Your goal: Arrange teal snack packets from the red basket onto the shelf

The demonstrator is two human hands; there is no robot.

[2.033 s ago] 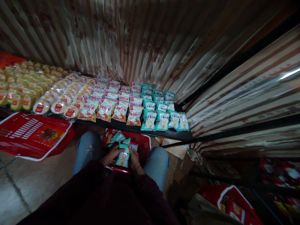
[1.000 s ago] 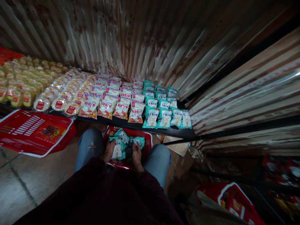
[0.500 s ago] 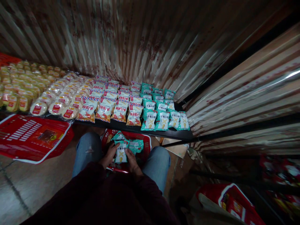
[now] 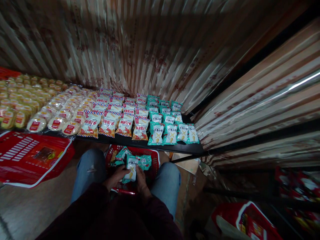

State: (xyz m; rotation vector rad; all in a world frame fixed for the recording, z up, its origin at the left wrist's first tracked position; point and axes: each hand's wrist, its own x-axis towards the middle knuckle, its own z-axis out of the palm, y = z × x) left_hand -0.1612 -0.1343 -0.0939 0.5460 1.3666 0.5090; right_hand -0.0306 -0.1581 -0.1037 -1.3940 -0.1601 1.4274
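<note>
Head camera view, looking down past dark sleeves and blue jeans. At far left a red basket point(image 4: 32, 158) lies on the floor below a black shelf point(image 4: 140, 144) lined with yellow snacks, round cakes, red-striped packets point(image 4: 125, 124) and teal packets point(image 4: 170, 128). Between the knees sits a second red basket point(image 4: 153, 156) with loose teal packs. Over it, the left hand point(image 4: 115, 178) grips the left edge of a teal snack pack point(image 4: 130, 167), and the right hand point(image 4: 140, 180) pinches its right side. Another red basket point(image 4: 246, 221) sits bottom right.
</note>
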